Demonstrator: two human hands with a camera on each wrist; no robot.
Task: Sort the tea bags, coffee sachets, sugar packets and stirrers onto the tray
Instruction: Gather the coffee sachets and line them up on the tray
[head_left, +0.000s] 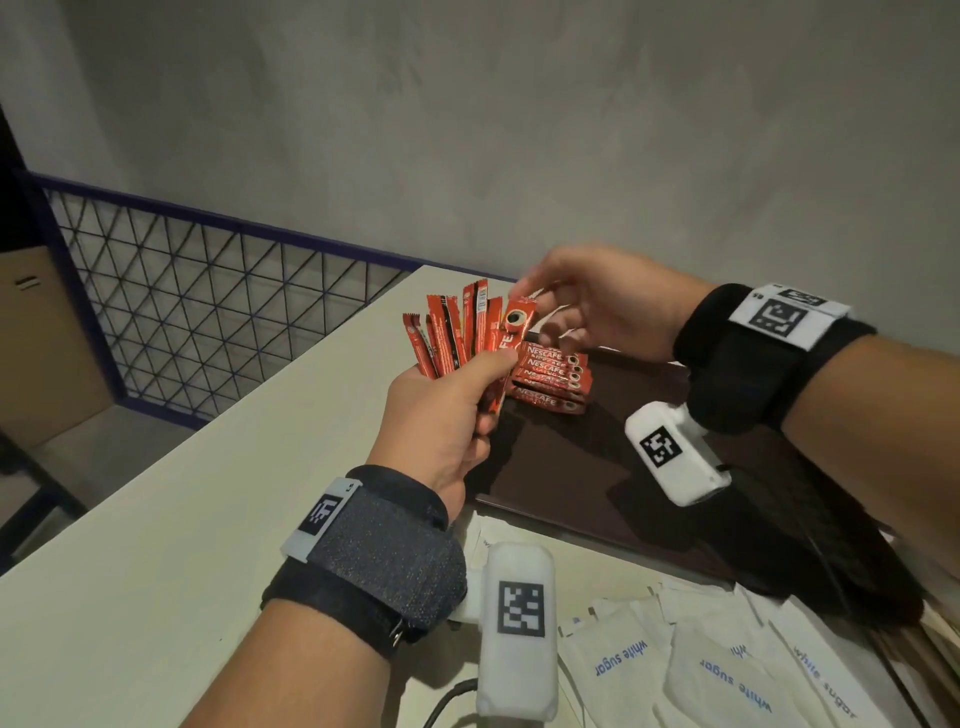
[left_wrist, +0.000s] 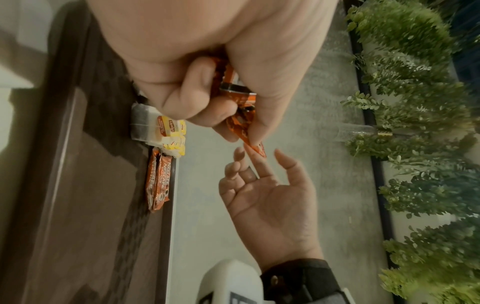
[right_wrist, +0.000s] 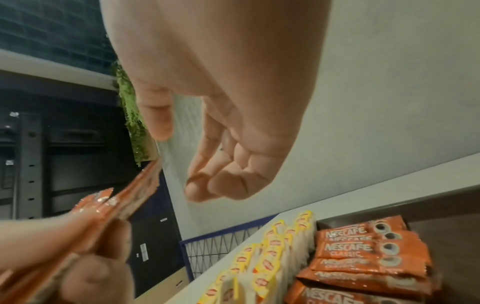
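Red Nescafé sachets (head_left: 452, 332) are fanning from the closed grip of the left hand (head_left: 441, 431), at ten o'clock of the stack (head_left: 553, 382) on the tray (head_left: 597, 483); the right hand (head_left: 608, 306) is hovering with open grip, best pinching the front sachet (head_left: 511, 332) alone.

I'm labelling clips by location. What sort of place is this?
Probably an office pantry or hotel-style refreshment corner, though that's a guess: Nescafe coffee sachets lie on a dark tray on a pale counter, with tea bags and white sugar packets close by, and leafy greenery nearby.
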